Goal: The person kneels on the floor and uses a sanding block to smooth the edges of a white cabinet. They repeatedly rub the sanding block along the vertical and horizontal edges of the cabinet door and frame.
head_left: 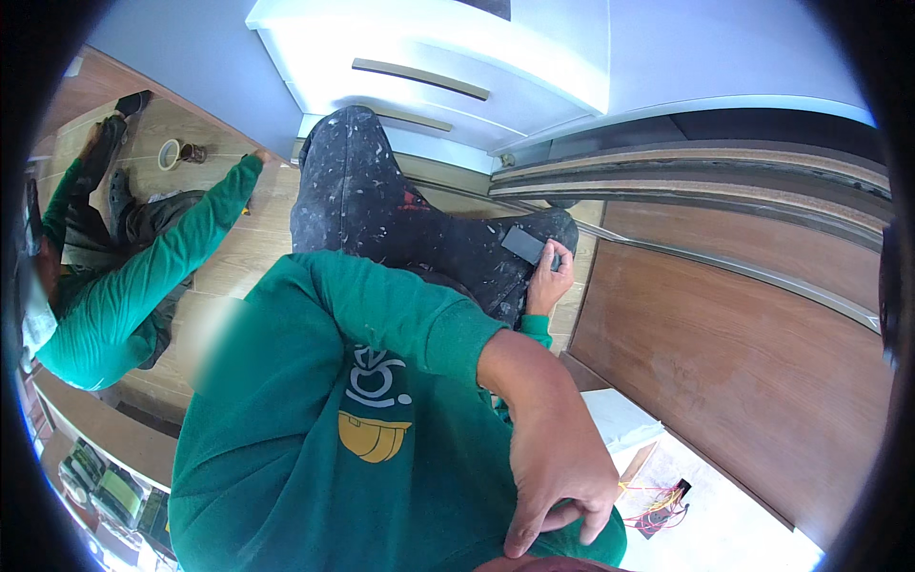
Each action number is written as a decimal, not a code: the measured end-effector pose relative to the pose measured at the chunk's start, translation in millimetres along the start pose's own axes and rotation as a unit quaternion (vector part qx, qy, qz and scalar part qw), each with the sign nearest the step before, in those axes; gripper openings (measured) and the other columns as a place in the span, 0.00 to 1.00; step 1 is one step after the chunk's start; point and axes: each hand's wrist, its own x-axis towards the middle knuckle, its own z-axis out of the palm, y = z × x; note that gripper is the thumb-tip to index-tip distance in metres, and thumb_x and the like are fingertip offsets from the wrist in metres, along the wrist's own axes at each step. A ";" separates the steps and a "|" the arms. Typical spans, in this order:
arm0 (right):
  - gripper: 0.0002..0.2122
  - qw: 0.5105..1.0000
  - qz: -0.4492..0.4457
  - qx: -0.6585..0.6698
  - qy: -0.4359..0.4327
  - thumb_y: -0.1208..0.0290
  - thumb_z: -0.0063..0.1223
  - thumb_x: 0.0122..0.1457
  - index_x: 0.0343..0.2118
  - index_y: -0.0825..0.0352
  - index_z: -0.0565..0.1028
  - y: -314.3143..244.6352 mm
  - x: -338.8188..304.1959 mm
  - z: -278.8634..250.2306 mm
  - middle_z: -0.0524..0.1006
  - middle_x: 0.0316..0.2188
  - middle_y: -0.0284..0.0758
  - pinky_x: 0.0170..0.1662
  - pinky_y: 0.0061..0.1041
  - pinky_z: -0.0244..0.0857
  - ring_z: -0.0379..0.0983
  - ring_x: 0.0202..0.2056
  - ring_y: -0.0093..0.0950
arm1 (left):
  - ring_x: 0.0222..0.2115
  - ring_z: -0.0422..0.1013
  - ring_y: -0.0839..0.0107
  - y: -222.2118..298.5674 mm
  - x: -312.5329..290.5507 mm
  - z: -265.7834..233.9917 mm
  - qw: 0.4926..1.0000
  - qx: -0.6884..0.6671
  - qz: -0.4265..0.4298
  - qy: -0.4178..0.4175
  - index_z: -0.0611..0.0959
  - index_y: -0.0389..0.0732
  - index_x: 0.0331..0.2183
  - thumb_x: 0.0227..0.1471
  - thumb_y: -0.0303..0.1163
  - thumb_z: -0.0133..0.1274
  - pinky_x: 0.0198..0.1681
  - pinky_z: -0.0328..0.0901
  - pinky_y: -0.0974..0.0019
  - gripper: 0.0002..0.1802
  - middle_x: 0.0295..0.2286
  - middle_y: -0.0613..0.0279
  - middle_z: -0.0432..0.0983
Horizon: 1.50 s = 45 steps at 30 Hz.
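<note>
My right hand (550, 278) rests by my right knee, on dark trousers (367, 205) flecked with pale spots. Its fingers pinch one end of a flat dark grey rectangular piece (521, 245), whose exact kind I cannot make out. My left arm crosses my body in its green sleeve. At its end, my left hand (562, 477) is loosely bent, with gaps between the fingers and nothing seen in them. A fingertip touches skin at the lower edge of the picture.
White drawers (429, 95) with long handles stand ahead. At right are stacked panels (705, 172), a metal rail (743, 272) and a brown board (734, 353). Loose coloured wires (667, 510) poke out below. A co-worker in green (133, 305) sits left, near a tape roll (170, 154).
</note>
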 end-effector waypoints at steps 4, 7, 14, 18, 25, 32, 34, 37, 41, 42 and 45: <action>0.09 1.000 -0.003 -0.008 0.000 0.70 0.60 0.70 0.41 0.72 0.82 0.5 0.2 -1.4 0.84 0.39 0.36 0.52 0.28 0.70 0.77 0.43 0.25 | 0.31 0.77 0.75 -14.7 10.1 5.1 0.993 -0.110 0.029 -0.034 0.72 0.18 0.61 0.50 0.32 0.72 0.37 0.72 0.69 0.43 0.28 0.63 0.83; 0.09 0.999 -0.026 -0.027 -0.009 0.70 0.60 0.70 0.41 0.72 0.82 -4.4 2.8 1.9 0.84 0.38 0.36 0.53 0.29 0.70 0.78 0.42 0.26 | 0.26 0.73 0.74 -16.6 8.0 5.0 0.992 -0.124 0.016 -0.024 0.83 0.24 0.51 0.53 0.30 0.66 0.32 0.70 0.64 0.27 0.25 0.61 0.80; 0.07 0.998 -0.049 -0.051 -0.002 0.70 0.60 0.69 0.40 0.69 0.83 3.3 5.2 -2.6 0.86 0.40 0.38 0.53 0.32 0.71 0.80 0.43 0.30 | 0.19 0.61 0.72 13.0 -0.7 -3.7 0.993 0.072 -0.075 0.051 0.81 0.35 0.21 0.56 0.31 0.54 0.26 0.59 0.59 0.14 0.17 0.65 0.69; 0.08 0.997 -0.034 -0.064 -0.003 0.70 0.60 0.69 0.39 0.70 0.83 0.2 6.4 2.6 0.85 0.39 0.40 0.54 0.35 0.71 0.81 0.44 0.34 | 0.21 0.67 0.74 -26.5 38.4 11.5 0.894 -0.358 0.101 0.250 0.82 0.39 0.25 0.56 0.29 0.57 0.26 0.63 0.64 0.08 0.19 0.68 0.71; 0.10 0.999 -0.011 -0.040 -0.011 0.69 0.58 0.71 0.43 0.72 0.82 16.8 3.1 -2.4 0.85 0.42 0.40 0.55 0.31 0.70 0.81 0.46 0.32 | 0.47 0.80 0.64 -28.9 95.7 26.4 0.696 -0.532 0.440 0.198 0.86 0.27 0.48 0.66 0.28 0.54 0.51 0.74 0.62 0.15 0.48 0.46 0.83; 0.10 0.999 -0.006 -0.043 -0.010 0.69 0.58 0.70 0.44 0.72 0.82 2.4 6.1 1.0 0.85 0.42 0.40 0.55 0.30 0.70 0.80 0.46 0.31 | 0.41 0.78 0.67 -49.2 71.7 25.6 0.716 -0.509 0.434 0.201 0.86 0.29 0.46 0.67 0.30 0.54 0.45 0.73 0.62 0.14 0.42 0.50 0.83; 0.10 0.999 -0.019 -0.027 -0.010 0.69 0.58 0.71 0.44 0.72 0.82 10.3 2.2 3.0 0.85 0.42 0.39 0.55 0.30 0.70 0.80 0.46 0.31 | 0.39 0.77 0.68 -51.6 70.3 28.5 0.717 -0.507 0.434 0.204 0.86 0.30 0.45 0.67 0.31 0.54 0.43 0.72 0.61 0.14 0.40 0.51 0.83; 0.11 0.999 0.031 -0.043 -0.011 0.68 0.58 0.71 0.44 0.72 0.82 17.0 1.8 -10.9 0.85 0.42 0.39 0.56 0.29 0.70 0.80 0.46 0.30 | 0.36 0.76 0.69 -55.5 71.7 27.8 0.730 -0.494 0.425 0.207 0.86 0.31 0.44 0.67 0.32 0.54 0.41 0.71 0.61 0.14 0.37 0.53 0.82; 0.11 0.999 0.011 -0.027 -0.024 0.68 0.58 0.71 0.44 0.72 0.82 11.0 4.9 4.1 0.85 0.43 0.38 0.56 0.29 0.69 0.79 0.47 0.29 | 0.33 0.75 0.70 -59.5 47.7 20.2 0.783 -0.441 0.385 0.209 0.86 0.32 0.43 0.68 0.33 0.54 0.38 0.70 0.61 0.13 0.34 0.55 0.82; 0.11 0.999 0.014 -0.026 -0.014 0.68 0.58 0.71 0.45 0.72 0.82 5.1 3.4 1.5 0.85 0.44 0.39 0.56 0.29 0.69 0.79 0.48 0.29 | 0.32 0.74 0.71 -62.2 39.4 19.1 0.813 -0.415 0.352 0.209 0.86 0.32 0.42 0.68 0.33 0.54 0.37 0.70 0.61 0.13 0.33 0.56 0.82; 0.11 0.999 -0.009 -0.036 -0.011 0.68 0.58 0.71 0.45 0.72 0.82 4.0 3.2 2.8 0.85 0.44 0.39 0.57 0.30 0.69 0.80 0.49 0.29 | 0.29 0.73 0.72 -64.7 -6.3 12.8 0.917 -0.242 0.190 0.254 0.86 0.33 0.41 0.68 0.34 0.54 0.34 0.69 0.60 0.13 0.30 0.57 0.82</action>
